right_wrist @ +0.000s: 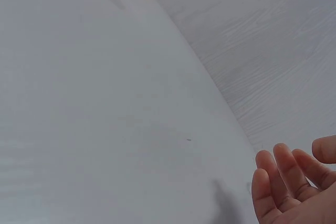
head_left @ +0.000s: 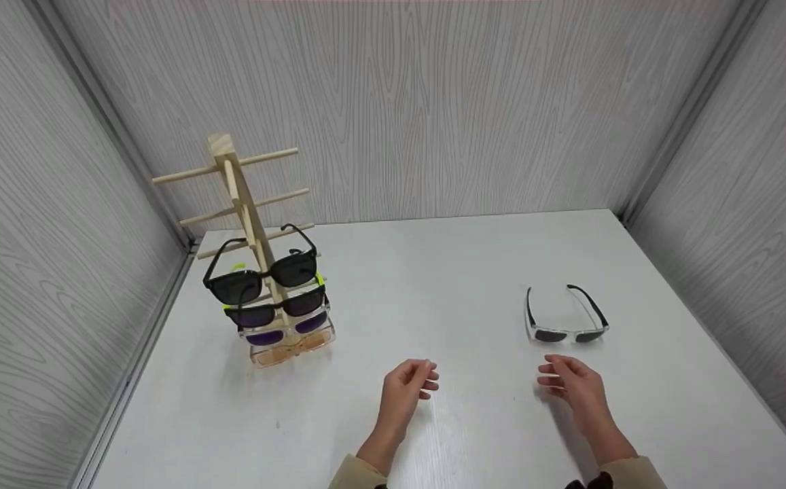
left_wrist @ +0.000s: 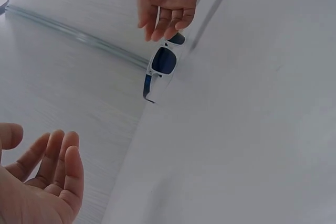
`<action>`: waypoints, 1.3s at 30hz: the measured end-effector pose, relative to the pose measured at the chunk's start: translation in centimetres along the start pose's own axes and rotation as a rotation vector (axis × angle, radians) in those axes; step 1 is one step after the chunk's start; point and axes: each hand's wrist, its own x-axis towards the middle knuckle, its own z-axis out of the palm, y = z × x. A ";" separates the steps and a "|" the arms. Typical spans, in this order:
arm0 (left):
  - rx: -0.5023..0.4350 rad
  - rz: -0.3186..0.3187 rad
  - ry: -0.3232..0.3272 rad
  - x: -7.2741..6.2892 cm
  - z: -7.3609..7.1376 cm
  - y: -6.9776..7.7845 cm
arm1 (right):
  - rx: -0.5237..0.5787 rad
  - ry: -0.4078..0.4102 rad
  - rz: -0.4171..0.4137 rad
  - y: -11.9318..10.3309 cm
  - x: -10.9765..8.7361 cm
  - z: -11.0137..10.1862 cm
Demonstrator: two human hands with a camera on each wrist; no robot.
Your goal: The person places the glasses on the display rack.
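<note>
A pair of sunglasses (head_left: 573,335) with a clear front frame, dark lenses and black temples lies unfolded on the white table, lenses toward me. My right hand (head_left: 575,388) hovers just in front of it, fingers loosely bent and holding nothing. Toward the middle, my left hand (head_left: 406,392) is also bare, its fingers relaxed. In the left wrist view the same sunglasses (left_wrist: 164,60) show beyond my left hand (left_wrist: 47,182), below the other hand. The right wrist view shows my right hand (right_wrist: 299,184) with a gap between thumb and fingers.
On the left stands a wooden display rack (head_left: 243,193) with paired pegs. Its lower pegs carry several glasses, among them black sunglasses (head_left: 238,288) on top and an orange-tinted pair (head_left: 294,348) at the bottom. Its upper pegs are bare. Grey wood-grain panels (head_left: 433,109) enclose the table.
</note>
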 end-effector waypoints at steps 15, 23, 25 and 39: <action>-0.001 0.029 -0.073 0.6 3.5 -0.1 | 0.040 0.079 -0.007 -0.4 0.0 -3.8; -0.017 0.035 -0.086 1.9 5.8 -1.5 | 0.060 0.099 0.014 -1.0 0.2 -5.2; -0.015 0.028 -0.089 2.5 6.3 -2.5 | 0.073 0.100 0.009 -1.2 0.2 -5.4; -0.002 0.005 -0.086 4.0 9.2 -3.7 | 0.060 0.133 -0.046 -2.2 1.5 -7.1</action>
